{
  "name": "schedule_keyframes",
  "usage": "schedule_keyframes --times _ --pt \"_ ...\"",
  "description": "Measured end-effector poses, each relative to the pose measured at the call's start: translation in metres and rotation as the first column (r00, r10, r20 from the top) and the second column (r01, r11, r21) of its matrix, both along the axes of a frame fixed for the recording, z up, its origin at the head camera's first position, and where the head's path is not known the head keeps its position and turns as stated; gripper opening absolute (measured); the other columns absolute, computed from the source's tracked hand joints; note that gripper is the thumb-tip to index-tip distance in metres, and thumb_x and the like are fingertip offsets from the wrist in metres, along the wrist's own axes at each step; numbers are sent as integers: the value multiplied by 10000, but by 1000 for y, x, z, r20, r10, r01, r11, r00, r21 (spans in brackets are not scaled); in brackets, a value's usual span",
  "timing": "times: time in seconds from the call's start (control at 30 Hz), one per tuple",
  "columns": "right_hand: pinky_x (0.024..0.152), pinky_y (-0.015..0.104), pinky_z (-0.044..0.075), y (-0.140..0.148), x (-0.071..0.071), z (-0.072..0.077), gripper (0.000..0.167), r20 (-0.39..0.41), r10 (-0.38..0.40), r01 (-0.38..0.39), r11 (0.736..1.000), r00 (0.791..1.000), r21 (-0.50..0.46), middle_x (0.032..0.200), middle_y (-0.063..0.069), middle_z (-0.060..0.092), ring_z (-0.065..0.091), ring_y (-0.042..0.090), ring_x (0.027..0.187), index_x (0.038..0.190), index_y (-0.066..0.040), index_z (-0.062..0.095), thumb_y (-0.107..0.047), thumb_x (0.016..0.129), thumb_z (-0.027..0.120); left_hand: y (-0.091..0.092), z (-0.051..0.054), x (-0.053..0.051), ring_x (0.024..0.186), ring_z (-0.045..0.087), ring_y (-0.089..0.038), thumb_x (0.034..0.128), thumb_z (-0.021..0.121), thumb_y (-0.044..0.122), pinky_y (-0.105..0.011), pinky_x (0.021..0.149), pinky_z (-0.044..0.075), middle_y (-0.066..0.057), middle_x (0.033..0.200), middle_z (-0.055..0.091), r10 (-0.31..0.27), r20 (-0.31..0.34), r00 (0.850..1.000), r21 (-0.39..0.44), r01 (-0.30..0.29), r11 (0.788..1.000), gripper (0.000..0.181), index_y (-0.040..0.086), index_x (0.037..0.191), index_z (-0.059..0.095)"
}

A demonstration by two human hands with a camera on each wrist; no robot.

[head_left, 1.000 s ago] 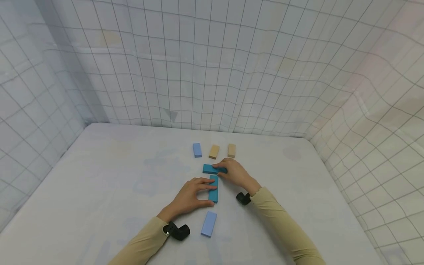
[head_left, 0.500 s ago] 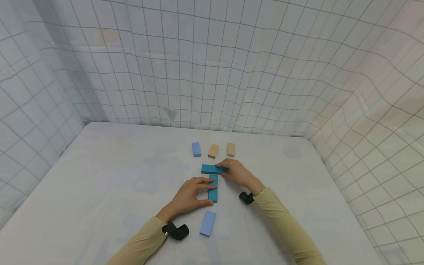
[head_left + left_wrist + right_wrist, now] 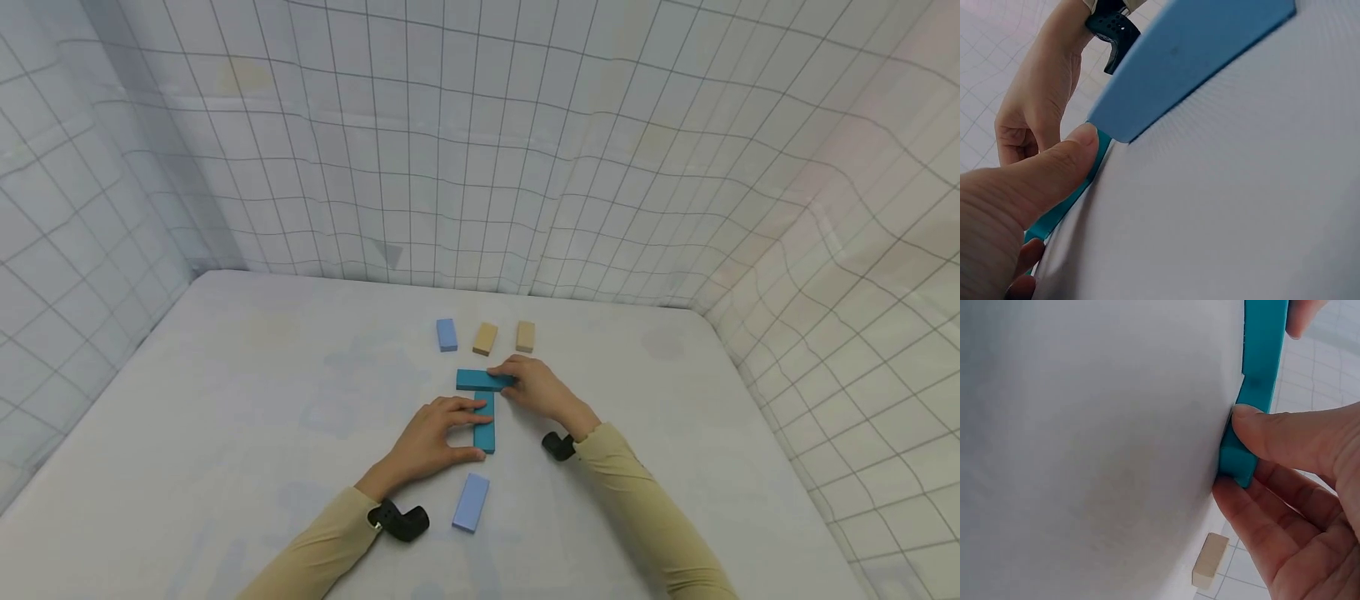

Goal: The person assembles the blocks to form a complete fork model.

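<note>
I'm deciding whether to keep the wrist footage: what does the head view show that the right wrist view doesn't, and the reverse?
Only the head view: the near light blue block, the far light blue block, both sleeves, and two tan blocks rather than one.

Only the right wrist view: the right end of the crosswise teal block, which the fingers cover in the head view.

Both: that teal block gripped by the right hand, part of the left hand, and the gridded curtain.
</note>
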State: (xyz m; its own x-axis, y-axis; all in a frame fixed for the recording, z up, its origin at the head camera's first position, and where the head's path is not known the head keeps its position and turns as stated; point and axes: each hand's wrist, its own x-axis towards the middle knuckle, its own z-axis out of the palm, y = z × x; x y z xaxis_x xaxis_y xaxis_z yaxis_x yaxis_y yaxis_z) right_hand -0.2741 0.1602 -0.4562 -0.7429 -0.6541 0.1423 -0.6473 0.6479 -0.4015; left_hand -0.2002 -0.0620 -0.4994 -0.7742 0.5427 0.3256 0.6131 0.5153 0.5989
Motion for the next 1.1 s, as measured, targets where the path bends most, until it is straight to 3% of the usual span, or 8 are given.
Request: schedule_keyframes --times 0.7,1.1 --pt "821 336 477 2 -2 -1 365 -4 15 -15 1000 1000 -1 1072 67 632 594 192 977 1217 -51 643 -21 857 693 2 -3 -4 1201 457 -197 772 762 433 -439 973 363 37 1342 523 10 -27 1000 -5 -10 1000 512 221 1228 662" --pt "785 314 487 2 -1 0 361 6 8 -8 1000 1000 -8 1047 66 634 598 184 924 1212 -49 647 -14 855 692 2 -2 -4 1228 439 -199 784 753 433 -453 978 358 35 1352 513 17 -10 1000 -15 -17 1000 515 220 1242 652"
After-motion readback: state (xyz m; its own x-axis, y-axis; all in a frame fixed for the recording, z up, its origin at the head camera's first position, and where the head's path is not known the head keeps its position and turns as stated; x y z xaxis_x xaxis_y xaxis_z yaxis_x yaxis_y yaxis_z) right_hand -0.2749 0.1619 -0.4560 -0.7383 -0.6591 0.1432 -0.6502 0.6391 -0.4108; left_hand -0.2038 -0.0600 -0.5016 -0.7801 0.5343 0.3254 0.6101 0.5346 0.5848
